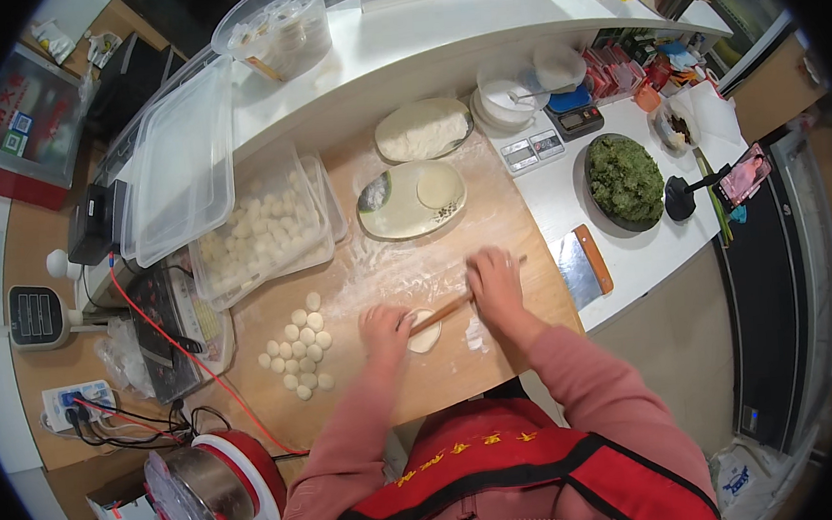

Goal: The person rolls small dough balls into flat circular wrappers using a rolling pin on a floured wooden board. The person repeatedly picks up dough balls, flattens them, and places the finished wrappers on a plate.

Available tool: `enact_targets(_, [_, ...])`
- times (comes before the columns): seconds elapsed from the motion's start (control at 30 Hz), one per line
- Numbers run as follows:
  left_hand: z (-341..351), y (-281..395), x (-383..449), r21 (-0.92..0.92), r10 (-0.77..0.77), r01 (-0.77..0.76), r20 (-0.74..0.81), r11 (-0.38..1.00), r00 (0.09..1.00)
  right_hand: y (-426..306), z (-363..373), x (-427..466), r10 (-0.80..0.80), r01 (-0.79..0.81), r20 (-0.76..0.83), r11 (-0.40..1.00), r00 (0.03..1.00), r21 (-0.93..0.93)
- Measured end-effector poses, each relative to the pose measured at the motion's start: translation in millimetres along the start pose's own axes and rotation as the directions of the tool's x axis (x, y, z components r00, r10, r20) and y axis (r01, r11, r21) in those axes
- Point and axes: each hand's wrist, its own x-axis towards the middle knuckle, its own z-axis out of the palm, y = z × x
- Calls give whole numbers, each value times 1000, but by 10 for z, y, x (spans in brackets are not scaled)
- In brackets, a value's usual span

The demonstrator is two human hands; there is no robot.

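A slim wooden rolling pin (443, 311) lies across a flattened round of dough (424, 333) on the floured wooden board (389, 379). My left hand (386, 330) holds the pin's left end beside the dough. Farther right, my right hand (495, 279) grips the pin, whose tip sticks out past it. Small dough discs (308, 336) lie in a loose cluster left of my left hand. Beyond my hands, an oval plate (398, 221) carries a round wrapper (440, 188), and a second oval plate (387, 148) behind it holds flour (424, 136).
Plastic boxes of dough pieces (260, 232) stand at the back left. A wood-handled scraper (593, 261), a bowl of chopped greens (624, 179), digital scales (579, 121) and a phone on a stand (744, 174) are to the right. A red cable (193, 357) crosses the board's left side.
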Motion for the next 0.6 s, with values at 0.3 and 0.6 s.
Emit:
enact_targets(0.3, [-22,386,-529,-239,-480,470,16,850,877,-260,-337,-914,-191,174,295,981,936,85])
enact_targets(0.6, [-97,200,-133,40,51,-54,78,998,996,-244,-105,-222,-109,100,158,993,981,60])
